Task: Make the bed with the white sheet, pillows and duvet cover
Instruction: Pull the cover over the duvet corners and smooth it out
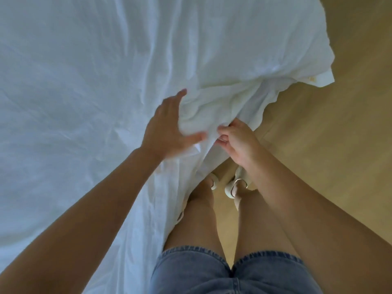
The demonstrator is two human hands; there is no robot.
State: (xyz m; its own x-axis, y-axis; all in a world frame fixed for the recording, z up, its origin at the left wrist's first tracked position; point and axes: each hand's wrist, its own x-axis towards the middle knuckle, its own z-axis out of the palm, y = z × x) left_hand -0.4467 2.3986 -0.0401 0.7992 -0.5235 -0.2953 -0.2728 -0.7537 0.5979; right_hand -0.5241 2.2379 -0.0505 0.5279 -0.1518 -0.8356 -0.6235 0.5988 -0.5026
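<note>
A wrinkled white sheet (84, 81) covers the bed across the left and top of the view. Its near corner is bunched into folds (222, 107) that hang over the bed's edge toward the floor. My left hand (167, 126) lies flat and open against the bunched fabric, fingers spread. My right hand (237, 139) pinches a hanging fold of the sheet at the bed's edge, just right of the left hand. No pillows or duvet cover can be told apart from the white fabric.
A tan wooden floor (328, 155) fills the right side. My legs, in denim shorts (212, 272) and white sandals (231, 187), stand close against the bed's side. A loose sheet corner (320, 78) sticks out over the floor at upper right.
</note>
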